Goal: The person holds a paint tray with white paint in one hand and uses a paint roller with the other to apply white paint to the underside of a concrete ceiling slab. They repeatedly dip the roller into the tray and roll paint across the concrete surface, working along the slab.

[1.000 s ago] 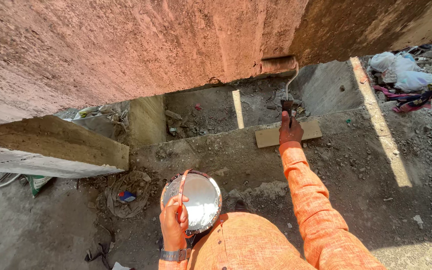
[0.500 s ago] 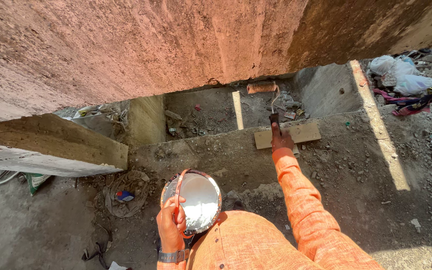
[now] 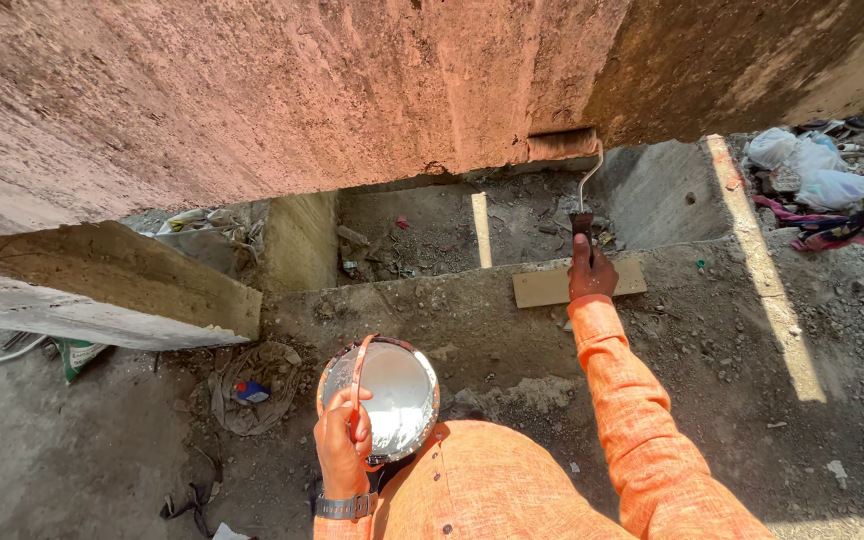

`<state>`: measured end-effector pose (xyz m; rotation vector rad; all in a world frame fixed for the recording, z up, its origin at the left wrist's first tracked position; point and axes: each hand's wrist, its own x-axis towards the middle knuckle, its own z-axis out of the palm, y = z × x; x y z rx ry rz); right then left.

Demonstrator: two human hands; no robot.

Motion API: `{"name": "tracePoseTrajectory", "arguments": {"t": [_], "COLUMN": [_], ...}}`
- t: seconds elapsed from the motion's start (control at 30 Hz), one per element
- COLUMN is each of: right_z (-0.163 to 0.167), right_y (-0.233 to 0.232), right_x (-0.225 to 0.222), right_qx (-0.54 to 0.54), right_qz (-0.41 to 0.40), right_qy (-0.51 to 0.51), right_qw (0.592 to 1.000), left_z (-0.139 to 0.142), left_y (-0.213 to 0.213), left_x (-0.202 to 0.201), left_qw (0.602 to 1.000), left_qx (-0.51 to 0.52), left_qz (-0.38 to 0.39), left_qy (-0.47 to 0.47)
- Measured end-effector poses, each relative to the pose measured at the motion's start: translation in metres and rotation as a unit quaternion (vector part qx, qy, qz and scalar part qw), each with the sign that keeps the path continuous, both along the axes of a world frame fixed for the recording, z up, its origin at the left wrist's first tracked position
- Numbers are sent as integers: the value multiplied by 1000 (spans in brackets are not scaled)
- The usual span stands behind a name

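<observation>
While the right hand [image 3: 590, 272] is closed around the dark handle of a paint roller [image 3: 564, 146], the arm is stretched far forward and the roller sleeve lies against the lower edge of the big pinkish wall [image 3: 282, 90]. The sleeve is touching the wall just where the painted pink surface ends and the darker, unpainted part begins. The left hand [image 3: 340, 438] is clamped on the red bail handle of a round paint bucket [image 3: 380, 400], which is held close to the body, well apart from the roller. Inside the bucket the paint looks pale and shiny, and it seems quite full.

I judge that the step in hand is rolling paint on the bottom strip of the wall, at the border with the bare area to the right. The next move, as I see it, calls for a steady pressure on the roller along this edge, so that the colour covers evenly, and for keeping the bucket level, because the body leans forward.

Below the roller there is a flat wooden board [image 3: 552, 285] on the concrete ledge [image 3: 432, 310], and the right hand is over it. Further down lies a pit with rubble [image 3: 422, 235]. On the right are some white bags [image 3: 802, 170] on the dirty ground.
</observation>
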<state>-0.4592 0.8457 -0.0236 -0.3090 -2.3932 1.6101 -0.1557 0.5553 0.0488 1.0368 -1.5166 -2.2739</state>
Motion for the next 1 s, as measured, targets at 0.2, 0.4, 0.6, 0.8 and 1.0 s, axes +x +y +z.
{"name": "tracePoseTrajectory", "arguments": {"t": [0.2, 0.4, 0.6, 0.8, 1.0], "right_z": [54, 40, -19, -11, -7], "right_y": [-14, -29, -23, -11, -17], "right_x": [-15, -7, 46, 17, 1], "right_qx": [-196, -203, -269, -301, -330], "right_qz": [5, 2, 70, 228, 165], "right_qy": [-23, -84, -1, 16, 153], "right_qw": [980, 975, 961, 926, 917], "left_z": [-2, -11, -12, -11, -14], "left_y": [3, 7, 5, 1, -7], "left_x": [1, 9, 23, 37, 45], "left_qw": [1000, 998, 999, 997, 999], "left_qx": [6, 26, 26, -7, -4], "left_qz": [-7, -21, -7, -17, 19], "left_qy": [11, 45, 39, 73, 50]}}
